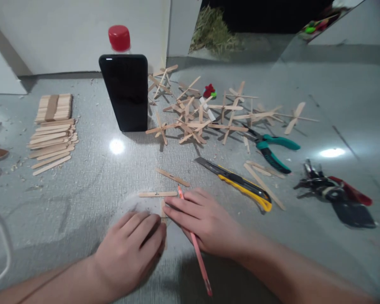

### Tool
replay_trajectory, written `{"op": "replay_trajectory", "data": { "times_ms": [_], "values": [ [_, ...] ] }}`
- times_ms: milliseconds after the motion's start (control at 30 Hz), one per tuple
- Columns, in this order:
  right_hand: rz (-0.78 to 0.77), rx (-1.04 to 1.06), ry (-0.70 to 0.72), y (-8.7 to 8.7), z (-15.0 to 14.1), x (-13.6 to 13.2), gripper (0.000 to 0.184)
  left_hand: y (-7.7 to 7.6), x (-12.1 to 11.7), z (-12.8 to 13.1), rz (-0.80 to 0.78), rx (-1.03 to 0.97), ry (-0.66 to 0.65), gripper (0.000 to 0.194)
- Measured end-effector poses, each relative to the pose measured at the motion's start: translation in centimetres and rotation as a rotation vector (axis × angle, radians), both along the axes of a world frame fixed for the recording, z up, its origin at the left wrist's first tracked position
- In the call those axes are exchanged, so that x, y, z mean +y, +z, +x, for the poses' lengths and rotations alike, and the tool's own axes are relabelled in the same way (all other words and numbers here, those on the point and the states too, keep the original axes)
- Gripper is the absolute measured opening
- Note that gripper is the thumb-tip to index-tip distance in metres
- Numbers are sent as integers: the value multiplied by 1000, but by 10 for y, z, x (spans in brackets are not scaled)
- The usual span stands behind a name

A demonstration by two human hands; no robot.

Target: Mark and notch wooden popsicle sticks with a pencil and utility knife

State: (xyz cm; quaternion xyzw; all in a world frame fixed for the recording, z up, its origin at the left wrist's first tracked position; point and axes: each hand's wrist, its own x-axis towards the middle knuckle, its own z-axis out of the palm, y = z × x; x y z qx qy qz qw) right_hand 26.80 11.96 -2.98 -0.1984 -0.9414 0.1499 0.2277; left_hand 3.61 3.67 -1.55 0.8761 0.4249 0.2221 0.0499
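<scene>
My left hand [134, 242] rests on the floor with its fingers curled in at the edge of an upright-lying craft stick [164, 212], whose lower part is partly hidden by the fingers. My right hand [205, 219] presses its fingertips at the top of that stick, with a pink pencil [198, 253] tucked in the hand, its point toward the far side. Just beyond the fingertips lies a crosswise craft stick [155, 194] with a small dark mark at its middle. A slanted craft stick [174, 177] lies a little farther off.
A yellow box cutter [240, 185], teal pliers [272, 147] and keys [323, 185] lie to the right. Several crossed-stick pieces [193, 122] spread behind. A phone [128, 95] leans on a red-capped bottle [119, 38]. Loose craft sticks [52, 141] and a banded bundle [60, 107] sit left.
</scene>
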Motion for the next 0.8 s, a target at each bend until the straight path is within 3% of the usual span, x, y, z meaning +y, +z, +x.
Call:
{"op": "replay_trajectory", "data": {
  "times_ms": [800],
  "values": [
    [-36, -44, -5, -2, 4, -1, 32, 1, -1, 0, 8, 37, 26, 20]
  ]
}}
